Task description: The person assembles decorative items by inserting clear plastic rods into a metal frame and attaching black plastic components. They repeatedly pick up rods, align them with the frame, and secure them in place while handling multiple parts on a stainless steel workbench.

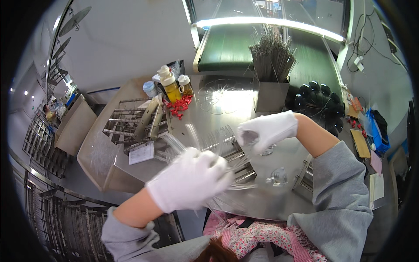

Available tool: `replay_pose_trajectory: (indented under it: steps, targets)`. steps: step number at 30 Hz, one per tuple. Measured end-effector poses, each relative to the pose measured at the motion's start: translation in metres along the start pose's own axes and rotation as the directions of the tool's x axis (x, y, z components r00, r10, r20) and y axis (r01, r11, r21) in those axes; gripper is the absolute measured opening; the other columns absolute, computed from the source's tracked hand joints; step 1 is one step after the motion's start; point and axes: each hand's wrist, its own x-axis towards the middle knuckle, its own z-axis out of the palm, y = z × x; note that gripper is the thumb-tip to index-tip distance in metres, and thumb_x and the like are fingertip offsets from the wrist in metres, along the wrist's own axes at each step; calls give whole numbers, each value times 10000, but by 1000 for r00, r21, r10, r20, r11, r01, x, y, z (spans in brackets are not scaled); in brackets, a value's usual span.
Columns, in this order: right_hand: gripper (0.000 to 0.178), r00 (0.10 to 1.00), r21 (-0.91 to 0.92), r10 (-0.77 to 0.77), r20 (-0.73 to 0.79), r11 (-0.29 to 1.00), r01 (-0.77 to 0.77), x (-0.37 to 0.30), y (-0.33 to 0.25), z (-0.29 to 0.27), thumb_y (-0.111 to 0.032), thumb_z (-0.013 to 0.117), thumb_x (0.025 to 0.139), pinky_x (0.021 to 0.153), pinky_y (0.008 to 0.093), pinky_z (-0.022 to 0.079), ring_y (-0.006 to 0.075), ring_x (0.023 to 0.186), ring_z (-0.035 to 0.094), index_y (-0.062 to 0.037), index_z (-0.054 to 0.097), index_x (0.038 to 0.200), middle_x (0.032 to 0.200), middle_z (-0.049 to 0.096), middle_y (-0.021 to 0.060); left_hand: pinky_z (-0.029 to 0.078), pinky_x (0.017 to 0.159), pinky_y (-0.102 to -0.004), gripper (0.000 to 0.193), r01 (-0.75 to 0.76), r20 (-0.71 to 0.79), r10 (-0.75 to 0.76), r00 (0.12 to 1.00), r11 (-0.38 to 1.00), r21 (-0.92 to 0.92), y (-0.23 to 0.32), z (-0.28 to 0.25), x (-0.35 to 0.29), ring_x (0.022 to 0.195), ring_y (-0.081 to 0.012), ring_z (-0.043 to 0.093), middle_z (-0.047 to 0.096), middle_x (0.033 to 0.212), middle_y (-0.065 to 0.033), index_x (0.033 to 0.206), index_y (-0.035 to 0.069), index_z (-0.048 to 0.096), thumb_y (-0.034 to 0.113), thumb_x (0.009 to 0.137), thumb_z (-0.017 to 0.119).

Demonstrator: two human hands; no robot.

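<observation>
My left hand (190, 179), in a white glove, is closed around a loose bundle of thin, shiny, see-through strands (176, 144) that fan out past the fingers. Over the table to its right, my right hand (268, 131), also gloved in white, is closed with fingers bent down; what is in them is hidden. Between and below the hands lies a slotted metal rack (245, 171). Near my right hand, a small clear piece (278, 176) rests on the metal table (270, 203). Motion smears both gloves slightly.
Several slotted metal racks (126, 120) lie at the left, near bottles (170, 85) and red clips (179, 106). A metal box (271, 97) holds upright thin wires (273, 56). Shiny black round pieces (321, 102) sit at right, before a green conveyor belt (227, 48). A blue bin (379, 131) stands far right.
</observation>
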Motion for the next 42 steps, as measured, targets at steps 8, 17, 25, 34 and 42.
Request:
replay_pose_trajectory:
  steps: [8, 17, 25, 34, 42]
  targets:
    - [630, 402, -350, -443, -801, 892, 285, 6, 48, 83, 71, 712, 728, 933, 378, 520, 291, 998, 603, -46, 525, 1318, 1131, 591, 141, 358, 1191, -517, 1131, 939, -607, -788, -106, 121, -321, -49, -47, -81, 1449, -351, 409, 370, 1586, -217, 1609, 110, 253, 254, 702, 913]
    - [809, 597, -582, -636, -489, 748, 319, 18, -1, 141, -269, 796, 728, 1089, 519, 435, 317, 1281, 559, -79, 459, 1439, 1280, 571, 147, 543, 953, -371, 750, 165, -97, -701, 706, 296, -941, 84, 137, -4, 1193, -256, 625, 544, 1304, -120, 1267, 76, 574, 123, 624, 956]
    - [802, 969, 966, -138, 206, 185, -179, 35, 64, 168, -3, 919, 696, 950, 359, 573, 178, 1102, 650, -46, 519, 1390, 1273, 608, 47, 223, 1245, -547, 460, 309, -353, -555, 754, 772, -555, 80, 176, -7, 1268, -243, 624, 715, 1113, 32, 1109, 179, 593, 388, 767, 819]
    - [353, 627, 320, 163, -762, 936, 145, 77, 128, 106, -4, 662, 741, 770, 328, 532, 167, 861, 623, -58, 574, 1078, 987, 612, 69, 292, 1153, -583, 550, 775, 80, -788, 611, 574, -265, 34, 171, -36, 1322, -266, 495, 579, 1232, -33, 1063, 175, 607, 640, 778, 676]
    - [670, 149, 161, 129, -980, 959, 232, 113, 217, 71, 16, 786, 803, 994, 356, 506, 182, 1141, 577, -38, 465, 1388, 1250, 548, 91, 377, 1139, -555, 713, 823, 151, -814, 561, 528, -212, 32, 191, -126, 1297, -343, 560, 641, 1335, -87, 1298, 141, 652, 525, 709, 773]
